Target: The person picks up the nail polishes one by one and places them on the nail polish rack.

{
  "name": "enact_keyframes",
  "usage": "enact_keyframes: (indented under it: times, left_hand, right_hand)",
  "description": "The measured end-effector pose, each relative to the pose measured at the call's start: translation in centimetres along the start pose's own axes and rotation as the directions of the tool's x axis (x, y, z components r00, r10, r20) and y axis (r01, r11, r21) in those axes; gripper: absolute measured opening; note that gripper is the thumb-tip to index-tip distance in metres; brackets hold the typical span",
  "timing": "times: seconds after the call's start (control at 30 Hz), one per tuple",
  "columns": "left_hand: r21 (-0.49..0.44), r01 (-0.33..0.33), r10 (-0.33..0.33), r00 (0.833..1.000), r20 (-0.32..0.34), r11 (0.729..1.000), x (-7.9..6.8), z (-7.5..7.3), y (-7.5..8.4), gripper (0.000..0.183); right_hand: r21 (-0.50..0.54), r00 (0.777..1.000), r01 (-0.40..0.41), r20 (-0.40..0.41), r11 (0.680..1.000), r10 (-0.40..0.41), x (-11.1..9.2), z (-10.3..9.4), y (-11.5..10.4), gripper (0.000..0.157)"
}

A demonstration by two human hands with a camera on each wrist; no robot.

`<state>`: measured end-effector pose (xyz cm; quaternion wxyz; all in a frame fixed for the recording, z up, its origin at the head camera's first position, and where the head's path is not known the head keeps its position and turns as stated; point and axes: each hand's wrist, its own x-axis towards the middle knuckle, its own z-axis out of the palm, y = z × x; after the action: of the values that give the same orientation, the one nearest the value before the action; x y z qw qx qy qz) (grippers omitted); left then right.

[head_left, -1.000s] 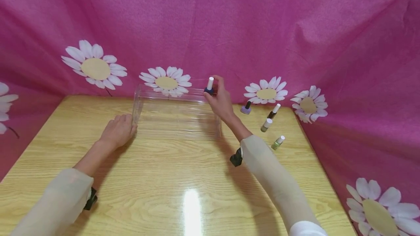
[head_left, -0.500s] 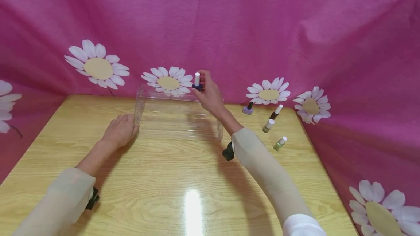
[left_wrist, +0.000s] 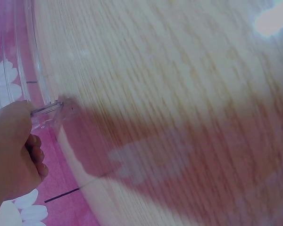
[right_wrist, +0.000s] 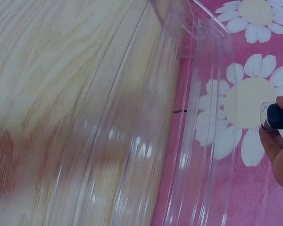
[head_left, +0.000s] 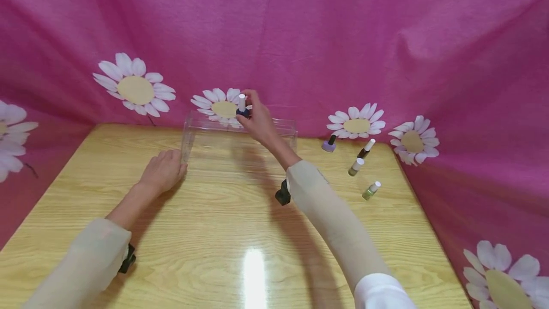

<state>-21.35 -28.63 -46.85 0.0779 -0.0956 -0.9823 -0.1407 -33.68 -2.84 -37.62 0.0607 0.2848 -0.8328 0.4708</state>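
Observation:
A clear plastic stepped rack [head_left: 283, 128] stands at the back of the table, before the pink curtain. My left hand [head_left: 164, 171] grips its near left corner; in the left wrist view the fingers of that hand [left_wrist: 12, 146] curl by the rack's clear side panel [left_wrist: 48, 109]. My right hand [head_left: 260, 122] pinches a dark blue nail polish bottle [head_left: 242, 105] with a white cap, held upright over the rack's top back tier. The right wrist view shows the bottle's glass base [right_wrist: 269, 116] off to the side of the clear tiers [right_wrist: 132, 150], apart from them.
At the right stand a lilac bottle [head_left: 329, 145] with a black cap, a dark bottle [head_left: 365, 149], a greyish bottle [head_left: 355, 168] and a green bottle [head_left: 371, 191], these with white caps. A pink daisy curtain [head_left: 300, 51] borders the wooden table [head_left: 206, 242].
My right hand has carried the blue nail polish bottle leftward along the back of the rack, from its right end toward the middle. The left hand stays at the rack's left corner.

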Motion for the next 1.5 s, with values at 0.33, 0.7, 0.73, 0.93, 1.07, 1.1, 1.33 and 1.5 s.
enact_keyframes:
  times: [0.33, 0.7, 0.73, 0.93, 1.07, 1.1, 1.33, 1.5]
  left_hand:
    - [0.011, -0.012, 0.012, 1.000, -0.013, 1.000, 0.2, -0.1, -0.3, 0.023]
    - [0.002, 0.006, -0.006, 1.000, 0.015, 1.000, 0.3, -0.1, -0.4, 0.022]
    - [-0.001, 0.004, -0.004, 1.000, 0.015, 1.000, 0.3, -0.1, -0.4, 0.021]
    - [0.002, -0.012, 0.012, 1.000, 0.005, 1.000, 0.5, 0.0, -0.3, 0.021]
    - [0.009, -0.004, 0.004, 1.000, 0.007, 1.000, 0.5, -0.1, -0.2, 0.021]
    - [0.012, 0.000, 0.000, 1.000, 0.009, 1.000, 0.5, -0.1, -0.2, 0.021]
    - [0.011, 0.009, -0.009, 1.000, 0.019, 1.000, 0.3, 0.1, -0.1, 0.022]
    - [0.023, 0.021, -0.021, 0.999, 0.027, 1.000, 0.1, 0.2, -0.3, 0.019]
  right_hand:
    - [0.075, 1.000, -0.008, 0.008, 0.997, 0.007, 1.0, 2.3, -0.8, 0.053]
    - [0.072, 0.999, -0.030, 0.041, 0.997, 0.027, 1.4, 4.0, -1.0, 0.054]
    - [0.068, 0.999, -0.031, 0.044, 0.997, 0.028, 1.4, 4.1, -1.0, 0.054]
    - [0.069, 0.999, -0.029, 0.036, 0.997, 0.026, 1.5, 4.9, -0.7, 0.052]
    - [0.106, 0.999, -0.026, 0.039, 0.994, 0.022, 1.7, 5.4, -0.6, 0.050]
    - [0.113, 0.999, -0.027, 0.042, 0.993, 0.022, 1.8, 5.6, -0.5, 0.050]
    - [0.095, 0.999, -0.032, 0.028, 0.995, 0.029, 2.0, 6.4, -0.4, 0.049]
    - [0.085, 0.999, -0.022, 0.027, 0.996, 0.020, 2.2, 6.8, -0.3, 0.048]
